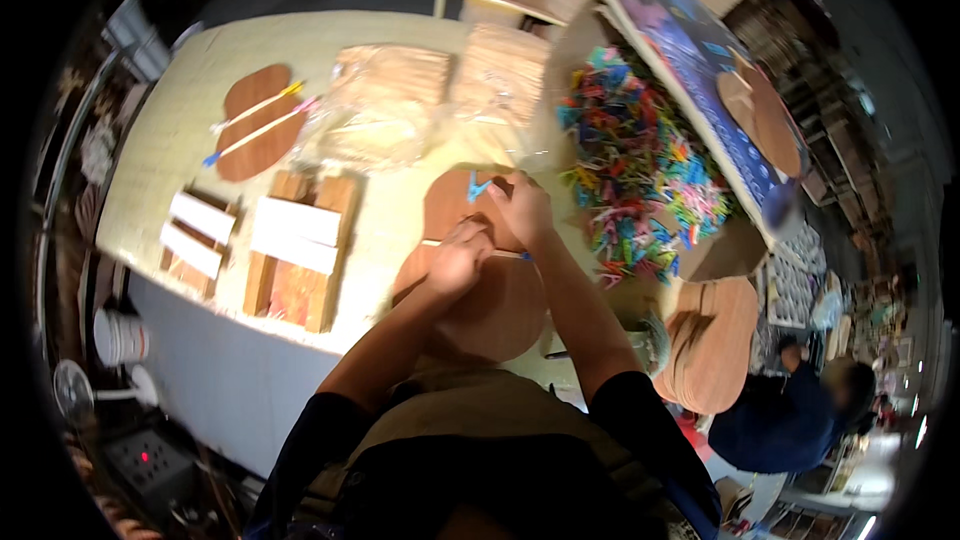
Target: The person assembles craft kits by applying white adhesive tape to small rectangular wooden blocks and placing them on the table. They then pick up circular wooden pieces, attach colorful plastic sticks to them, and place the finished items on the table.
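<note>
Brown wooden board (490, 310), wavy-edged with a pinched waist, is lying near the front edge of the counter (300, 30), right in front of the person. That pale counter is easily the biggest thing here. Next down is the open cardboard box (728, 255) off to the right, loaded with a messy heap of colourful clips (640, 160).

Then there are two plastic-wrapped bundles, a left bundle (390, 75) and a right bundle (500, 65), both past the board and full of thin pale wood. A stack of boards (712, 340) sits right of the person, below the box. Over on the left, a wooden stand (263, 280) carries white pieces, and a second board (258, 121) lies beyond it with two clipped strips across it.

Now the hands: the left hand (462, 252) has its fingers bent over the board's waist, can't tell if it's pinching anything. The right hand (525, 210) is at the upper right, thumb right by a clip, and whether it's gripping is anyone's guess.

Smaller stuff: a thin wood strip (431, 242) crosses the waist, partly under the left hand. Tiniest is the blue clip (476, 187) by that thumb.
</note>
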Demonstrator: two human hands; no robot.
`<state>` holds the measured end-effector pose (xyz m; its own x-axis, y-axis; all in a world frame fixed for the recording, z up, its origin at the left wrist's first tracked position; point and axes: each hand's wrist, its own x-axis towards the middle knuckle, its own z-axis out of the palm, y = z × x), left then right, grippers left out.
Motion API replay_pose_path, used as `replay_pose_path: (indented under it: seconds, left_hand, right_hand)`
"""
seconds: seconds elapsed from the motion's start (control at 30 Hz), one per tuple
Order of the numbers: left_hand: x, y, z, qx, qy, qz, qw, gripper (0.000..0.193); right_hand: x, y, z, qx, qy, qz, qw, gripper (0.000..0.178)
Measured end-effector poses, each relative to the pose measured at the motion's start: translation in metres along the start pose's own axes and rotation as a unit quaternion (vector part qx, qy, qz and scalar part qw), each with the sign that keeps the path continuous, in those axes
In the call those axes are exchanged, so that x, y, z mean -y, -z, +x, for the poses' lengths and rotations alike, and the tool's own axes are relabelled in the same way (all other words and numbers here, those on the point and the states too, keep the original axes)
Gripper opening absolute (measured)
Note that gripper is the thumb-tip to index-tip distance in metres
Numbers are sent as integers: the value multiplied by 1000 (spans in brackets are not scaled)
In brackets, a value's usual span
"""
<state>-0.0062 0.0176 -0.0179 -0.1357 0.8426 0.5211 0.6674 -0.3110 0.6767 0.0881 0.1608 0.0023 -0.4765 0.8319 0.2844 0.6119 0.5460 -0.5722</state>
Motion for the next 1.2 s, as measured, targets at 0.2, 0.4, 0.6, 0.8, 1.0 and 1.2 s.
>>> replay_pose_path:
  seconds: [0.2,0.4,0.6,0.8,1.0,1.2]
  left_hand:
    - [0,6,2,-17,-8,3,1000,13]
    - [3,0,2,-5,14,-14,1000,23]
    - [10,-9,-8,-12,72,-68,995,18]
    - [16,-19,-10,-20,70,-113,991,19]
    - [8,-1,-6,-17,16,-1,1000,12]
    - [5,5,3,14,4,-4,1000,5]
  right_hand:
    - [69,-21,22,109,-89,-112,984,66]
    - [62,-60,47,184,15,44,982,39]
    - [95,-85,33,453,-41,320,831,17]
    - [97,-83,30,582,-70,216,781,20]
    - [73,-38,30,353,-4,251,901,36]
    - [-96,42,16,-50,-180,-309,933,45]
